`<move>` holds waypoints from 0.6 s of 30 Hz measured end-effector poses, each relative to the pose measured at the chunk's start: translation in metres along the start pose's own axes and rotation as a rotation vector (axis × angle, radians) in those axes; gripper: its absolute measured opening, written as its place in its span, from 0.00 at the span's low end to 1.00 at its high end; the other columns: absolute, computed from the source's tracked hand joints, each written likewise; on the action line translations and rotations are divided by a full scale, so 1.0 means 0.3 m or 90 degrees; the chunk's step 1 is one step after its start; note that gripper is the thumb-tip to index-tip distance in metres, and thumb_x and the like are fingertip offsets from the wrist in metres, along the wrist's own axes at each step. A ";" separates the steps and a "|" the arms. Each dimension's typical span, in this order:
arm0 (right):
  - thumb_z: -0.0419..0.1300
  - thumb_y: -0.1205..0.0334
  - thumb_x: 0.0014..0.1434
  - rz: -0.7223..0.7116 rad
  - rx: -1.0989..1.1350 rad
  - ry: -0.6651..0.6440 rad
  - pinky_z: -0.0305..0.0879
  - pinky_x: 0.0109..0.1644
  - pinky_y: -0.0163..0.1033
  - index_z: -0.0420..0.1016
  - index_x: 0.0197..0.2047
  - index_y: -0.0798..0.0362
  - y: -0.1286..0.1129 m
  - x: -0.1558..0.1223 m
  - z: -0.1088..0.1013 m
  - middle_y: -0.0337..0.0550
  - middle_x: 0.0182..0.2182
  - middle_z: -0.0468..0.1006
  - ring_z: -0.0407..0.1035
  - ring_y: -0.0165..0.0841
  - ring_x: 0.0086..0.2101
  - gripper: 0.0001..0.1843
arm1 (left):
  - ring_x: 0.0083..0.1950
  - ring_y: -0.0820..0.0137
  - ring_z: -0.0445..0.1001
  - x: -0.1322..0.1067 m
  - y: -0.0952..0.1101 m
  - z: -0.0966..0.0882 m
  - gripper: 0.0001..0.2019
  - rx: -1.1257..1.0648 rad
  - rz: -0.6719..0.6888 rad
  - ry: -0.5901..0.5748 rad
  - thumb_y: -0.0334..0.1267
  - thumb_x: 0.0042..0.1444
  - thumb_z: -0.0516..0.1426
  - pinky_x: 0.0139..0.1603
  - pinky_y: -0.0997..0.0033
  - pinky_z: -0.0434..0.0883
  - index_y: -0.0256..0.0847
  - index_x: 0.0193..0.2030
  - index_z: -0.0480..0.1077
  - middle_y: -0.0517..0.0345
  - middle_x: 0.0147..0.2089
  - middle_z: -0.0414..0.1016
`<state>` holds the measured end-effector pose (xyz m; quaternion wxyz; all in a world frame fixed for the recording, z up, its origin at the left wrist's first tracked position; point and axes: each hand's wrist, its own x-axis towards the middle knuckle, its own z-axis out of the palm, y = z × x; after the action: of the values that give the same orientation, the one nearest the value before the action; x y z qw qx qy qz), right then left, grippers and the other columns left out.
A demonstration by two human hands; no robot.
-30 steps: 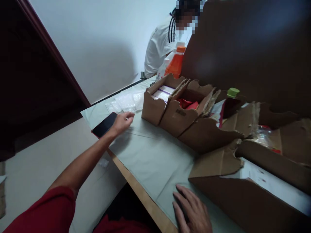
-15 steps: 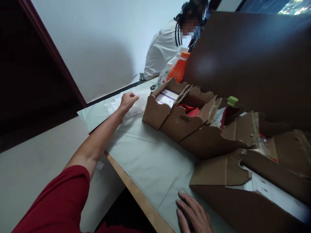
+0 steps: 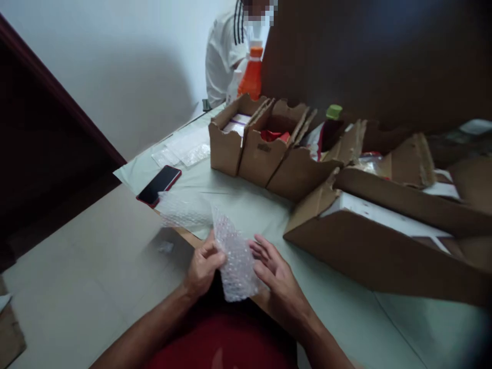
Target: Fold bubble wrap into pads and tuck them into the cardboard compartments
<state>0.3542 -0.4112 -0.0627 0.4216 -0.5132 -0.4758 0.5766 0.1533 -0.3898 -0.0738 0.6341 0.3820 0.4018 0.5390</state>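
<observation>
Both hands hold a clear bubble-wrap sheet [image 3: 232, 251] over the near table edge. My left hand [image 3: 203, 266] pinches its left side with thumb and fingers closed. On the sheet's right side lies my right hand [image 3: 273, 271], fingers curled against it. One end of the sheet trails up and left, blurred. A black phone in a red case [image 3: 159, 185] lies on the table to the upper left of my hands.
A row of open cardboard boxes [image 3: 261, 148] runs along the pale green table cover [image 3: 238, 200]. More bubble-wrap sheets [image 3: 184, 151] lie at the far corner. An orange bottle [image 3: 251, 77] stands behind the boxes. A person in a white shirt [image 3: 223, 56] sits at the far end.
My left hand drew back from the far bubble wrap, bringing a sheet to the near edge. My right hand lifted off the table and took the sheet's other side. The view swung left.
</observation>
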 end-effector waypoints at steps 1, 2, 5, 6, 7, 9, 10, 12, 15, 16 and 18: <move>0.67 0.42 0.59 0.036 0.055 -0.008 0.75 0.53 0.48 0.62 0.70 0.50 -0.002 -0.001 0.009 0.56 0.59 0.77 0.76 0.46 0.54 0.42 | 0.53 0.56 0.76 -0.033 -0.039 0.021 0.13 0.007 -0.018 -0.019 0.49 0.52 0.66 0.56 0.58 0.71 0.41 0.31 0.77 0.52 0.50 0.78; 0.67 0.43 0.58 0.063 0.082 -0.002 0.76 0.50 0.46 0.65 0.68 0.50 -0.003 -0.005 0.010 0.55 0.56 0.79 0.78 0.44 0.50 0.39 | 0.53 0.56 0.76 -0.058 -0.066 0.037 0.13 0.015 -0.033 -0.043 0.49 0.53 0.66 0.57 0.58 0.71 0.41 0.33 0.78 0.52 0.50 0.78; 0.68 0.45 0.58 0.083 0.033 0.051 0.75 0.43 0.41 0.75 0.57 0.52 -0.019 -0.039 -0.036 0.48 0.46 0.83 0.78 0.39 0.41 0.29 | 0.54 0.55 0.76 -0.084 -0.075 0.060 0.19 -0.023 -0.101 -0.106 0.52 0.53 0.67 0.58 0.56 0.72 0.40 0.45 0.78 0.48 0.50 0.80; 0.68 0.46 0.57 0.075 -0.001 0.058 0.75 0.43 0.40 0.77 0.55 0.52 -0.031 -0.057 -0.061 0.46 0.45 0.83 0.77 0.38 0.41 0.26 | 0.54 0.54 0.77 -0.077 -0.060 0.061 0.24 -0.054 -0.135 -0.113 0.54 0.51 0.68 0.56 0.55 0.73 0.40 0.48 0.77 0.46 0.50 0.80; 0.68 0.48 0.58 0.068 -0.032 0.053 0.74 0.42 0.39 0.79 0.53 0.51 -0.048 -0.078 -0.088 0.45 0.44 0.83 0.77 0.38 0.40 0.24 | 0.53 0.53 0.77 -0.065 -0.042 0.060 0.27 -0.086 -0.173 -0.106 0.57 0.50 0.68 0.55 0.55 0.74 0.40 0.50 0.77 0.45 0.50 0.80; 0.67 0.52 0.58 0.057 -0.088 0.001 0.75 0.43 0.39 0.81 0.52 0.48 -0.088 -0.127 -0.143 0.43 0.44 0.83 0.77 0.38 0.41 0.19 | 0.52 0.52 0.79 -0.030 -0.003 0.055 0.30 -0.130 -0.242 -0.056 0.61 0.47 0.68 0.52 0.54 0.76 0.40 0.47 0.77 0.45 0.49 0.82; 0.67 0.55 0.58 0.051 -0.120 -0.037 0.75 0.45 0.40 0.83 0.51 0.47 -0.110 -0.153 -0.168 0.42 0.45 0.84 0.78 0.38 0.42 0.18 | 0.52 0.51 0.80 -0.009 0.015 0.053 0.29 -0.144 -0.268 -0.023 0.63 0.45 0.68 0.52 0.53 0.76 0.40 0.45 0.78 0.45 0.47 0.82; 0.67 0.59 0.57 0.040 -0.196 -0.115 0.76 0.47 0.41 0.84 0.52 0.42 -0.150 -0.207 -0.217 0.40 0.46 0.84 0.78 0.39 0.44 0.18 | 0.51 0.50 0.81 0.033 0.043 0.053 0.27 -0.158 -0.307 0.040 0.60 0.43 0.70 0.53 0.52 0.77 0.39 0.40 0.79 0.46 0.43 0.84; 0.69 0.60 0.56 0.028 -0.295 -0.126 0.77 0.48 0.43 0.81 0.57 0.36 -0.185 -0.278 -0.296 0.40 0.51 0.83 0.78 0.41 0.47 0.24 | 0.49 0.53 0.82 0.084 0.075 0.067 0.21 -0.133 -0.297 0.111 0.46 0.38 0.73 0.53 0.55 0.78 0.38 0.38 0.80 0.49 0.41 0.85; 0.69 0.59 0.56 0.025 -0.309 -0.098 0.77 0.48 0.43 0.80 0.59 0.37 -0.188 -0.297 -0.327 0.41 0.52 0.83 0.78 0.41 0.48 0.26 | 0.48 0.55 0.82 0.095 0.085 0.076 0.20 -0.117 -0.270 0.125 0.41 0.37 0.73 0.52 0.57 0.78 0.39 0.38 0.80 0.51 0.41 0.85; 0.68 0.55 0.56 0.021 -0.310 -0.014 0.77 0.48 0.44 0.78 0.62 0.41 -0.182 -0.325 -0.394 0.44 0.48 0.83 0.78 0.40 0.45 0.28 | 0.46 0.58 0.83 0.109 0.102 0.098 0.20 -0.092 -0.207 0.124 0.39 0.37 0.73 0.52 0.59 0.79 0.40 0.40 0.81 0.54 0.41 0.85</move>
<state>0.4831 -0.4820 0.0072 0.2709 -0.6014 -0.5967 0.4572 0.1720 -0.3551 -0.0375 0.6968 0.2116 0.4777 0.4915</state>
